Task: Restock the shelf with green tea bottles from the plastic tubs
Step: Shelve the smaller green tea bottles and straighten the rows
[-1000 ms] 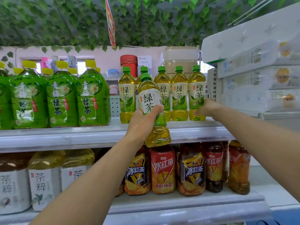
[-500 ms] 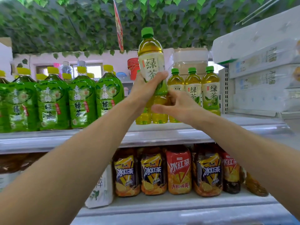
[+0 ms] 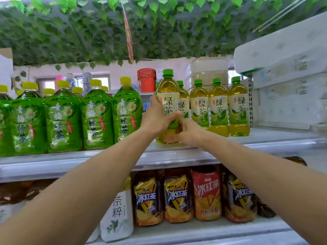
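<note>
A green tea bottle with a green cap and cream label stands at the front of the white shelf, its base on the shelf surface. My left hand wraps its left side at label height. My right hand holds its lower right side near the base. Right of it stands a row of the same green tea bottles, upright and side by side. Another one is partly hidden behind the held bottle. No plastic tub is in view.
Large green bottles with yellow caps fill the shelf's left half. Iced tea bottles and a white carton sit on the lower shelf. White stacked packs border the right. A red bucket and leafy ceiling are behind.
The bottle went up high over the shelf in my left hand, then came down onto the shelf front. My right hand left the row and came to the bottle's base.
</note>
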{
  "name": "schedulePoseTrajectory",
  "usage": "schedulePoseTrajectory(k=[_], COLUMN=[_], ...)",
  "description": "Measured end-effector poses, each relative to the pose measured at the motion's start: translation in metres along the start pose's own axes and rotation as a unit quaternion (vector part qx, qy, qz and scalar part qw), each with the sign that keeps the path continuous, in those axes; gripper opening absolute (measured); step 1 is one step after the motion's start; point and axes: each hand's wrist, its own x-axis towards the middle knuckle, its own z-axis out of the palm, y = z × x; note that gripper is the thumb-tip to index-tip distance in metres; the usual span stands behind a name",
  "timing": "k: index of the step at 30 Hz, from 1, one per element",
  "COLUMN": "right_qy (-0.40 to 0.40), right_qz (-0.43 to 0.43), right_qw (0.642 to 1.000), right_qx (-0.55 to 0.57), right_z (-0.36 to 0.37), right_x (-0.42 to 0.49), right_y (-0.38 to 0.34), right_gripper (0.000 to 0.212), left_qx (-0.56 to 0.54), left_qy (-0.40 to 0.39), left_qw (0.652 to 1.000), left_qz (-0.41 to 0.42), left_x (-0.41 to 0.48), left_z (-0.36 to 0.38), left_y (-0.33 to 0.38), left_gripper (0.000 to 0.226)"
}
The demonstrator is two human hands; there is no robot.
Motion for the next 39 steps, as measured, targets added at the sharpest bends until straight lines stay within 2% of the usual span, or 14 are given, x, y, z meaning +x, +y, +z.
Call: schedulePoseTrajectory(k=[5, 9, 12, 15, 20, 23, 27, 32, 35, 39], right_qy=[-0.014, -0.004, 0.001, 0.003, 0.029, 0.082, 0.143, 0.218, 0.203, 0.123], right_qz=[0.006, 0.022, 0.026, 0.026, 0.006, -0.037, -0.103, -0.177, -0.194, -0.175], right_qw=[1.000, 0.999, 0.998, 0.997, 0.977, 0.961, 0.941, 0.915, 0.913, 0.921], right_qx=[-0.003, -0.039, -0.051, -0.071, -0.212, -0.263, -0.287, -0.289, -0.297, -0.324], right_z=[0.006, 0.012, 0.013, 0.012, -0.003, -0.013, -0.015, 0.003, 0.026, 0.063], right_x=[0.005, 0.009, 0.012, 0.011, -0.020, -0.057, -0.111, -0.186, -0.218, -0.246], right_y=[0.000, -0.001, 0.000, -0.003, -0.008, -0.005, 0.005, 0.028, 0.043, 0.051], right_gripper=[0.037, 0.067, 0.051, 0.057, 0.075, 0.072, 0.065, 0.049, 0.047, 0.053], left_qx=[0.112, 0.143, 0.162, 0.167, 0.138, 0.186, 0.251, 0.308, 0.338, 0.377], left_qy=[0.014, 0.025, 0.034, 0.038, 0.016, 0.022, 0.104, 0.142, 0.132, 0.056], left_qw=[0.993, 0.989, 0.986, 0.985, 0.990, 0.981, 0.947, 0.924, 0.919, 0.920], left_qz=[0.014, 0.003, -0.002, -0.002, 0.021, 0.057, 0.168, 0.179, 0.152, 0.092], left_x=[-0.003, -0.002, -0.002, -0.001, -0.012, -0.044, -0.114, -0.200, -0.241, -0.291], left_z=[-0.002, -0.001, 0.001, 0.002, -0.003, -0.009, -0.011, -0.007, -0.008, -0.021], left_y=[-0.004, -0.008, -0.009, -0.009, -0.012, -0.008, -0.006, -0.015, -0.027, -0.046], left_gripper=[0.086, 0.087, 0.091, 0.091, 0.092, 0.084, 0.076, 0.068, 0.070, 0.071])
